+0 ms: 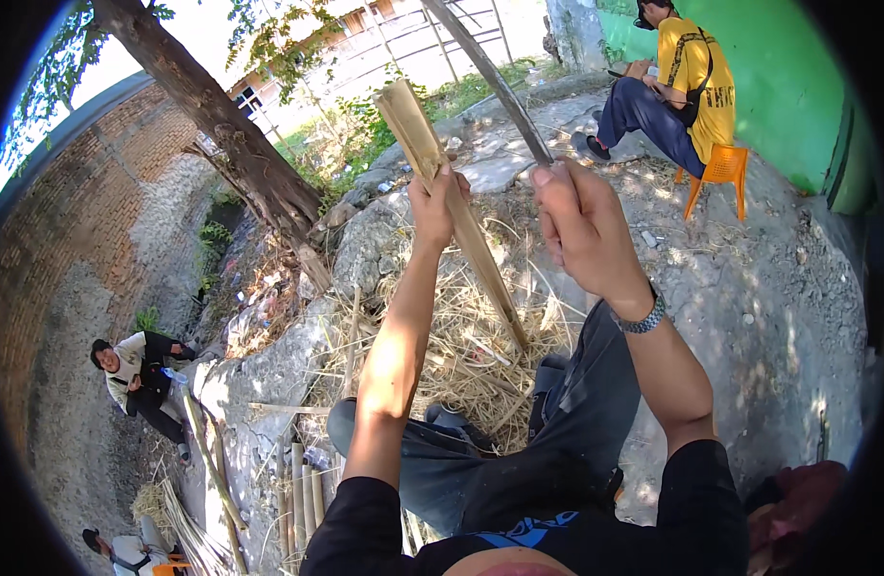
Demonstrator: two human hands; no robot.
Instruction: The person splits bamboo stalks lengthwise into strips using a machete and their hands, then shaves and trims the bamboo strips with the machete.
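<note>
My left hand is closed round a split length of bamboo, pale yellow and hollowed along its inner side. The bamboo slants from the upper middle down to a heap of shavings between my legs. To its right, my right hand is wrapped round the grip of a machete, whose long dark blade points up and away to the left. My fist hides the grip. The blade is apart from the bamboo.
Bamboo poles lie at the lower left. A person in a yellow shirt sits on an orange chair at the upper right. Two more people sit at the left. A tree trunk leans beyond the rocks.
</note>
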